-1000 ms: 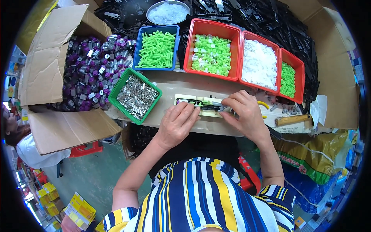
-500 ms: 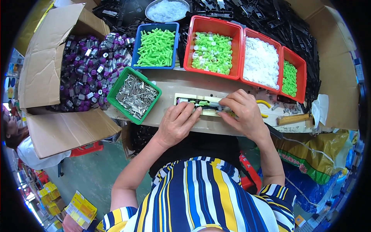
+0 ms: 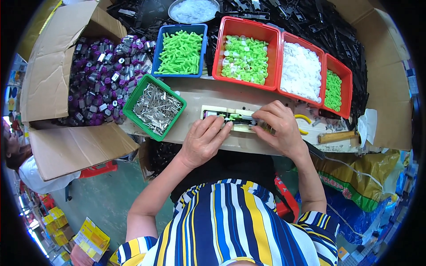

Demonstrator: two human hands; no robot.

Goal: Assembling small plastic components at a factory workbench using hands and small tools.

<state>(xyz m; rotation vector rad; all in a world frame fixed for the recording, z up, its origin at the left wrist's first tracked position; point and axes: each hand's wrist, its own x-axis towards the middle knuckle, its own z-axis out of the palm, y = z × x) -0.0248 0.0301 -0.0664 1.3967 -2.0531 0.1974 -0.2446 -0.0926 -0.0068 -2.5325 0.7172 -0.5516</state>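
A cream holding block [image 3: 207,107] lies on the work surface in front of me, with a long black plastic assembly [image 3: 239,120] set in it. Bright green parts [image 3: 231,117] show along the assembly's middle, and a bit of purple shows at its left end. My left hand [image 3: 205,139] has its bent fingers together, their tips pressed on the near left side of the assembly. At the right end, my right hand [image 3: 280,128] curls over it, thumb and fingers closed in a pinch. What lies between those fingertips is mostly hidden.
A green bin of metal pins [image 3: 183,103] stands left, beside a carton [image 3: 49,66] of purple-and-grey pieces. Behind are a blue bin [image 3: 204,48] and red bins [image 3: 216,57] of green and white parts. Yellow-handled pliers [image 3: 303,118] and a wooden handle [image 3: 337,136] lie right.
The green part in the assembly sits slightly farther left, and more of the black and grey parts beside it shows. Both hands stay nearly in place.
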